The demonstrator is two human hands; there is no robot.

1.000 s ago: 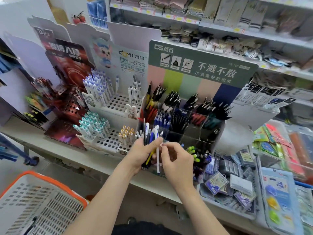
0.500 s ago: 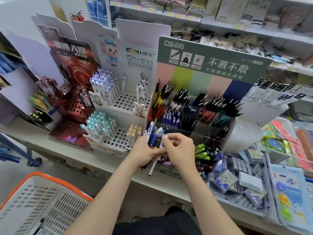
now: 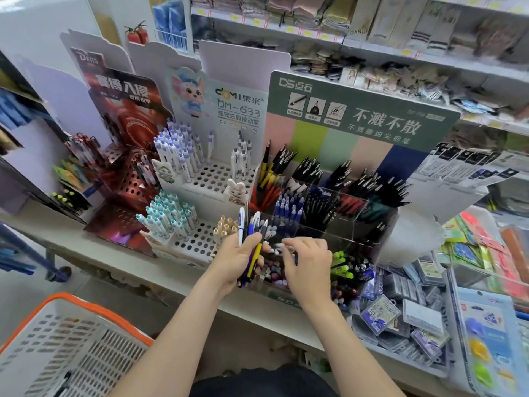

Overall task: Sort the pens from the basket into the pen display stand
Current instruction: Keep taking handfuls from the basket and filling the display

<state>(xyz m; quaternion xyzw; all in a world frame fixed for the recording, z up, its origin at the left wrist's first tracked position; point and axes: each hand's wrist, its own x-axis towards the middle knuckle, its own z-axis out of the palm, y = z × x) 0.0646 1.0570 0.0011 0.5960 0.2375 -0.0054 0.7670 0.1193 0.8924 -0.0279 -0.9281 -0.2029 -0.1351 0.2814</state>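
Note:
My left hand (image 3: 234, 260) grips a bundle of pens (image 3: 253, 233), blue, white, black and yellow, held upright in front of the clear tiered pen display stand (image 3: 363, 118) with the green header. My right hand (image 3: 307, 263) reaches over the stand's front compartment, its curled fingertips pinching a white pen (image 3: 277, 249) among the pens standing there; that spot is blurred. The white basket with an orange rim (image 3: 54, 303) sits at the lower left, with one dark pen (image 3: 61, 382) visible inside.
White perforated pen racks (image 3: 206, 179) and a red display (image 3: 126, 179) stand left of the clear stand. Boxed refills and erasers (image 3: 400, 313) fill trays on the right. Shelves of socks (image 3: 372, 30) run behind. The grey counter edge (image 3: 160, 279) lies below my hands.
My right hand drew a white pen out of the bundle and moved it right and forward into the stand's front compartment. The view has shifted closer to the stand.

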